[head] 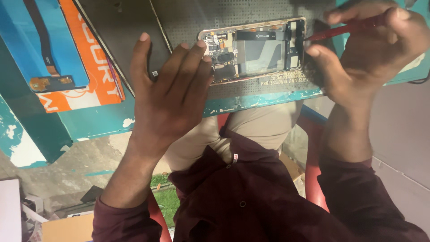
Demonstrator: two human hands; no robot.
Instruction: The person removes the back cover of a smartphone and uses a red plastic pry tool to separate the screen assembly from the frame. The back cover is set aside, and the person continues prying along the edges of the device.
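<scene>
Lying between hands: opened phone (253, 49); left hand (168, 96) touching; right hand (371, 54) gripping red screwdriver (345, 30).

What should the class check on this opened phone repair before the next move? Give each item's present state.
1. Left hand steadies the phone: ok, fingertips rest on its left end.
2. Right hand grips the red tool: ok.
3. Tool tip at the phone's right edge: ok.
4. Phone lies flat on the mat: ok.
5. Which part the tip touches: cannot tell, too small.
6. Mat clear of the bench edge: not ok, it sits right at the edge.
</scene>
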